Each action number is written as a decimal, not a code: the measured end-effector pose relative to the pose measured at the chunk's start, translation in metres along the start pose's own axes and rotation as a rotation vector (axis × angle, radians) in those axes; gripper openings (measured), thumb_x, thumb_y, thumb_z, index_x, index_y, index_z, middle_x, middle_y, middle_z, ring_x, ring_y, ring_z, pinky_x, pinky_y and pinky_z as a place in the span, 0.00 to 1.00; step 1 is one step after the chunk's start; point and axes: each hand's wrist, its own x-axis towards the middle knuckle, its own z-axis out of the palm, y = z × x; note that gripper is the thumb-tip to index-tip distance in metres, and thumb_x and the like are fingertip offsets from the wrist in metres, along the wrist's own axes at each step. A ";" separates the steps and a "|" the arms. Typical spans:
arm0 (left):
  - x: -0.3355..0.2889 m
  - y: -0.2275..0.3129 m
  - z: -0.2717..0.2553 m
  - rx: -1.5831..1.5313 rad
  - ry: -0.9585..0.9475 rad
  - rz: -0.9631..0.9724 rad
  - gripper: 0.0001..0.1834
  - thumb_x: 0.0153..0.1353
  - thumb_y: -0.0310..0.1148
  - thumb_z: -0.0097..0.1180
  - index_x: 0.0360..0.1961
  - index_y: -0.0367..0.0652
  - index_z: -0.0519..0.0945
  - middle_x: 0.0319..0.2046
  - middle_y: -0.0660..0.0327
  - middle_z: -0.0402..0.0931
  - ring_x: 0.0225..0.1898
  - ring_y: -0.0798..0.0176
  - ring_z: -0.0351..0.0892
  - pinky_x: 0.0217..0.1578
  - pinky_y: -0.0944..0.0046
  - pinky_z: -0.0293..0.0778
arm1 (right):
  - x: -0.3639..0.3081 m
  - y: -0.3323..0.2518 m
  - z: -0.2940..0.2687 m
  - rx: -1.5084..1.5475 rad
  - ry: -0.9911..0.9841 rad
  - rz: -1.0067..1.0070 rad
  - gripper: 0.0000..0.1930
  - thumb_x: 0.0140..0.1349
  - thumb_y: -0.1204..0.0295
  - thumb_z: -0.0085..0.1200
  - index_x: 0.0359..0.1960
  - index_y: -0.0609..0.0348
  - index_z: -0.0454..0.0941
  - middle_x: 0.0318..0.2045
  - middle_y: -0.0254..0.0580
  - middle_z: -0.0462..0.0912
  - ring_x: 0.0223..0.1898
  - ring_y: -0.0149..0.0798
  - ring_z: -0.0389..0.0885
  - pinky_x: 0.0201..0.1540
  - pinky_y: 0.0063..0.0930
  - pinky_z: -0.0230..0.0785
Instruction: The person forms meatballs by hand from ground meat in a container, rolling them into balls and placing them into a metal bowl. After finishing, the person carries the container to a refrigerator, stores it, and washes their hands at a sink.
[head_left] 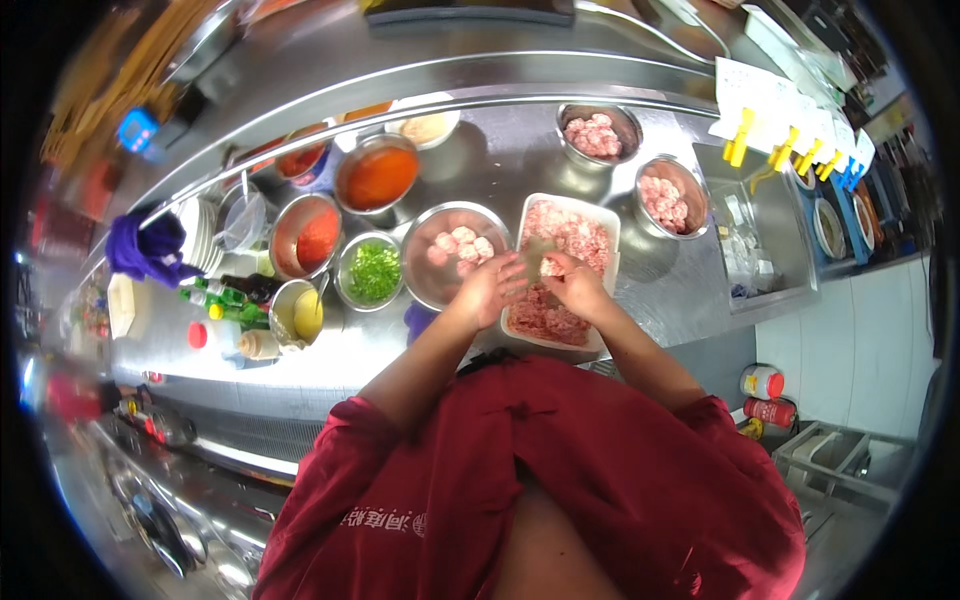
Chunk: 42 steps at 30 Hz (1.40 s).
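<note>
Over the left rim of a white rectangular tray point(612, 250), my left hand point(490, 290) is held with its fingers stretched out and nothing visible in them. My right hand point(580, 288) is above the tray, thumb and fingers closed on a small lump of ground meat point(549, 267). Pale pink ground meat point(567, 228) fills the tray's far part, and darker red ground meat point(545, 316) lies in the near part. Just left of the tray stands a wide steel bowl point(422, 284) with several round meatballs point(462, 240) in it.
Further left are a bowl of chopped green onion point(374, 271), bowls of red sauce point(380, 177), a yellow-filled pot point(308, 315), bottles point(235, 312) and a purple cloth point(150, 250). Two steel bowls of meatballs point(593, 136) stand at the back right, beside a sink point(790, 270).
</note>
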 end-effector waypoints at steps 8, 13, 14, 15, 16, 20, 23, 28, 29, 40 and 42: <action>0.025 0.015 0.001 0.029 0.069 -0.132 0.14 0.61 0.43 0.53 0.40 0.45 0.73 0.30 0.62 0.70 0.31 0.62 0.74 0.40 0.56 0.76 | 0.002 0.000 0.029 0.320 0.460 -0.112 0.18 0.58 0.61 0.56 0.47 0.55 0.73 0.46 0.42 0.77 0.47 0.37 0.75 0.51 0.33 0.65; 0.029 0.002 0.042 0.496 -0.236 0.009 0.23 0.61 0.47 0.54 0.48 0.38 0.72 0.39 0.53 0.74 0.37 0.57 0.77 0.43 0.55 0.76 | -0.006 0.014 0.027 1.610 0.163 0.485 0.22 0.64 0.47 0.43 0.44 0.52 0.74 0.39 0.33 0.78 0.41 0.34 0.75 0.45 0.32 0.67; 0.018 -0.001 0.053 0.582 -0.197 0.054 0.32 0.60 0.49 0.54 0.57 0.36 0.65 0.46 0.47 0.72 0.44 0.55 0.76 0.45 0.56 0.75 | -0.007 0.014 0.026 1.705 0.170 0.484 0.22 0.64 0.46 0.43 0.41 0.53 0.74 0.36 0.34 0.79 0.37 0.35 0.76 0.41 0.30 0.69; 0.018 -0.002 0.049 0.624 -0.168 0.111 0.33 0.60 0.50 0.53 0.58 0.37 0.65 0.50 0.48 0.70 0.49 0.56 0.73 0.48 0.56 0.72 | -0.009 0.010 0.027 1.801 0.160 0.484 0.23 0.64 0.45 0.42 0.38 0.53 0.74 0.34 0.35 0.79 0.33 0.35 0.77 0.38 0.29 0.71; 0.020 -0.002 0.043 0.664 -0.138 0.169 0.33 0.61 0.51 0.53 0.59 0.38 0.65 0.54 0.48 0.67 0.53 0.57 0.69 0.51 0.57 0.69 | -0.006 0.003 0.024 1.750 0.179 0.461 0.22 0.64 0.45 0.42 0.34 0.52 0.74 0.29 0.34 0.79 0.30 0.35 0.78 0.34 0.27 0.72; 0.009 0.008 0.019 0.268 -0.008 -0.066 0.30 0.64 0.51 0.44 0.59 0.39 0.65 0.59 0.52 0.62 0.59 0.52 0.63 0.57 0.52 0.62 | 0.004 -0.007 0.010 1.468 0.044 0.520 0.24 0.64 0.45 0.41 0.38 0.53 0.75 0.30 0.36 0.80 0.31 0.36 0.78 0.35 0.27 0.72; -0.006 0.015 0.028 -0.089 0.023 -0.253 0.23 0.67 0.50 0.38 0.49 0.41 0.69 0.50 0.54 0.69 0.51 0.52 0.71 0.52 0.48 0.66 | 0.008 -0.031 -0.001 1.664 -0.298 0.335 0.24 0.64 0.46 0.41 0.46 0.53 0.76 0.38 0.37 0.81 0.40 0.38 0.79 0.41 0.33 0.72; 0.038 -0.022 -0.045 -0.283 -0.310 -0.108 0.19 0.69 0.45 0.35 0.42 0.40 0.71 0.40 0.57 0.74 0.43 0.58 0.75 0.41 0.58 0.74 | -0.008 -0.065 -0.004 0.412 0.049 -0.112 0.14 0.58 0.68 0.55 0.44 0.61 0.75 0.48 0.48 0.76 0.47 0.42 0.76 0.50 0.28 0.68; 0.040 -0.023 -0.046 -0.224 -0.370 -0.044 0.18 0.69 0.44 0.35 0.42 0.40 0.71 0.39 0.58 0.74 0.42 0.60 0.75 0.40 0.60 0.75 | -0.010 -0.066 0.002 0.230 0.120 -0.221 0.14 0.57 0.68 0.56 0.44 0.60 0.76 0.46 0.46 0.77 0.44 0.42 0.77 0.47 0.29 0.69; 0.021 -0.017 0.014 -0.138 0.122 -0.098 0.15 0.69 0.38 0.36 0.39 0.40 0.73 0.32 0.60 0.76 0.32 0.63 0.76 0.33 0.63 0.74 | -0.016 -0.051 0.033 -0.068 0.209 -0.202 0.07 0.51 0.72 0.57 0.30 0.61 0.74 0.31 0.44 0.78 0.33 0.45 0.78 0.38 0.35 0.72; 0.024 -0.015 0.009 -0.008 0.133 -0.110 0.14 0.68 0.39 0.38 0.40 0.40 0.73 0.31 0.61 0.76 0.31 0.64 0.75 0.30 0.63 0.73 | -0.019 -0.058 0.021 0.116 0.158 -0.110 0.06 0.53 0.73 0.56 0.31 0.61 0.75 0.30 0.44 0.78 0.32 0.41 0.78 0.37 0.31 0.72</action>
